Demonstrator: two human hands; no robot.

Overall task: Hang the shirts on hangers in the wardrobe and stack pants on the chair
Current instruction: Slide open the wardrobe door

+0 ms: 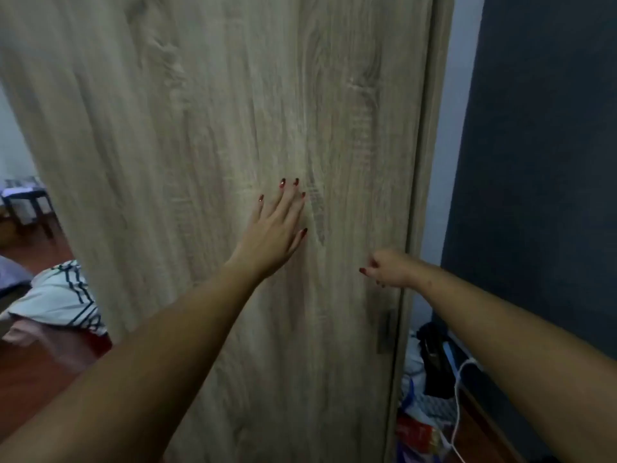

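Wardrobe door fills centre frame; my left hand presses flat, my right hand is curled, seemingly empty, mid-right, where I might pinch it.

Wardrobe door fills the centre and blocks any reach fwd; left hand lies flat on it. Gap betw. door & dark wall is narrow, its floor cluttered w/ bags & a white cable. Left side is open higher up, w/ a clothes pile low beside the door.
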